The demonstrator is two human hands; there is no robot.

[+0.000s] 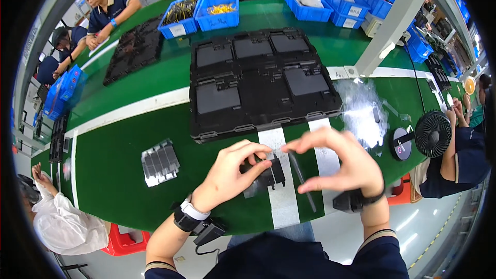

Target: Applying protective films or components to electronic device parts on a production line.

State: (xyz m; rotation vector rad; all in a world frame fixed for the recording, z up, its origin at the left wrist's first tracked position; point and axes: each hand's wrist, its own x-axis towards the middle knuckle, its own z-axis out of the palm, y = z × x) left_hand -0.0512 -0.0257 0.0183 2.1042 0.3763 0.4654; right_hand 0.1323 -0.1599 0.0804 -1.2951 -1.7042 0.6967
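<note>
Small black part (277, 172) is at the near middle of the green table (113, 150), over a white stripe (285, 206). Left hand (227, 174) pinches its left side, thumb and index together. Right hand (351, 164) is wide open, thumb and fingers spread around a dark strip (303, 180); can't tell if they touch it. Black tray (263, 90) just beyond, grey pieces (161, 163) left, clear plastic bags (361, 119) and fan (433, 133) right, blue bins (218, 19) far.
</note>
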